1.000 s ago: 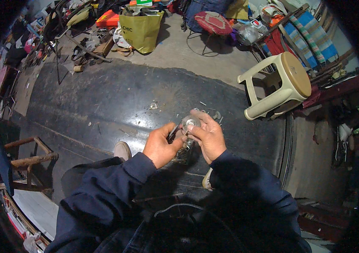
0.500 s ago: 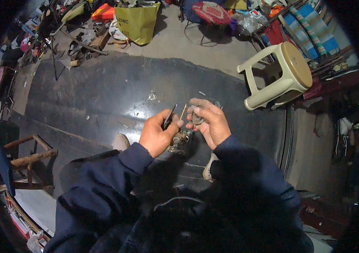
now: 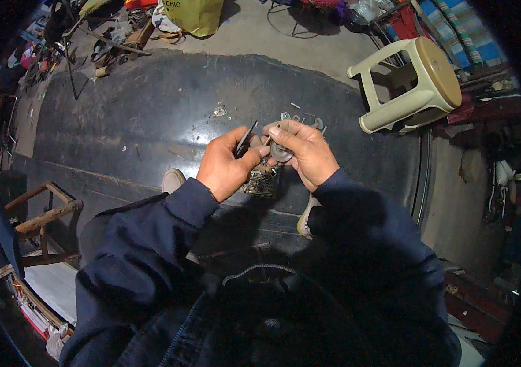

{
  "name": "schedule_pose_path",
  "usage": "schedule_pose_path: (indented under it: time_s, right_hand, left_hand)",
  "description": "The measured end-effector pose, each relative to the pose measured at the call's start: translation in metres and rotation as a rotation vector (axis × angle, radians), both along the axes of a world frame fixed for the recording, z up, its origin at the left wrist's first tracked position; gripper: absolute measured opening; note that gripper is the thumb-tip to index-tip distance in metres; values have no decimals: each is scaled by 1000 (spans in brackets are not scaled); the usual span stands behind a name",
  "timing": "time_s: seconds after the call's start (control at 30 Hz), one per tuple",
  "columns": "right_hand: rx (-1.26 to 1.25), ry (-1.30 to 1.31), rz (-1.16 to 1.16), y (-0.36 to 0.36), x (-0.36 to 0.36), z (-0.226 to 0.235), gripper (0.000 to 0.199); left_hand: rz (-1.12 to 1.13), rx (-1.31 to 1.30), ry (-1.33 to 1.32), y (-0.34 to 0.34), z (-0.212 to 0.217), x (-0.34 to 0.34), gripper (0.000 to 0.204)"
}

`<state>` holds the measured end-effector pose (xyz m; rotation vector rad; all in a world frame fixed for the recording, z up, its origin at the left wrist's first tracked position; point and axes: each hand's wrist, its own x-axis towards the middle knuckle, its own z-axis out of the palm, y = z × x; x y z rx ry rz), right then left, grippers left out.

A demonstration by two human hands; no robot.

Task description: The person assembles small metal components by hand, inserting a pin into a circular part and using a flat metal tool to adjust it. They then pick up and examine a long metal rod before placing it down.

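Observation:
My left hand (image 3: 219, 164) is closed around a slim dark tool (image 3: 247, 133) with a pointed end; its exact kind I cannot make out. A thin light-brown stick (image 3: 270, 138) stands up from the left thumb and fingertips, its upper end beside the right thumb. In my right hand (image 3: 313, 154) a small round grey metal part (image 3: 281, 152) is pinched between thumb and fingers. Both hands are close together, fingertips nearly meeting. Below them on the dark mat lies a pile of small metal pieces (image 3: 261, 183), partly hidden by the left hand.
A dark mat (image 3: 132, 116) covers the floor. Small metal bits (image 3: 220, 110) lie beyond my hands. At right, a cream plastic stool (image 3: 375, 119) lies tipped over. A wooden frame (image 3: 46, 223) stands left, a yellow-green bag (image 3: 194, 17) at the far side.
The view has tilted, so the surroundings sit higher in it. My hands have come closer together, and the stick has moved up to the round metal part and the right fingers.

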<state>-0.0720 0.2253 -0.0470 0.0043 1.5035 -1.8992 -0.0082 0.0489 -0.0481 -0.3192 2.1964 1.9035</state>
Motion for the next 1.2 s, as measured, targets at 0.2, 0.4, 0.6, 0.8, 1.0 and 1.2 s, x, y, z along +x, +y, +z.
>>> schedule_pose_path:
  time_s: [0.2, 0.4, 0.6, 0.8, 1.0, 1.2]
  right_hand:
    - [25, -46, -55, 3, 0, -3, 23]
    - [24, -143, -38, 5, 0, -5, 25]
    - [-148, -267, -36, 6, -1, 0, 24]
    - [-143, -297, -1, 6, 0, 2, 25]
    - [-121, -266, 44, 6, 1, 3, 29]
    - [-68, -229, 32, 8, -1, 1, 33]
  left_hand:
    - [48, 79, 45, 1, -1, -1, 15]
    - [60, 62, 59, -3, -7, -4, 13]
    - [20, 194, 73, 1, -9, -1, 18]
    - [-27, 96, 147, 2, -15, 0, 29]
    - [-52, 10, 155, 1, -15, -1, 23]
    - [-43, -80, 144, -4, -9, -3, 13]
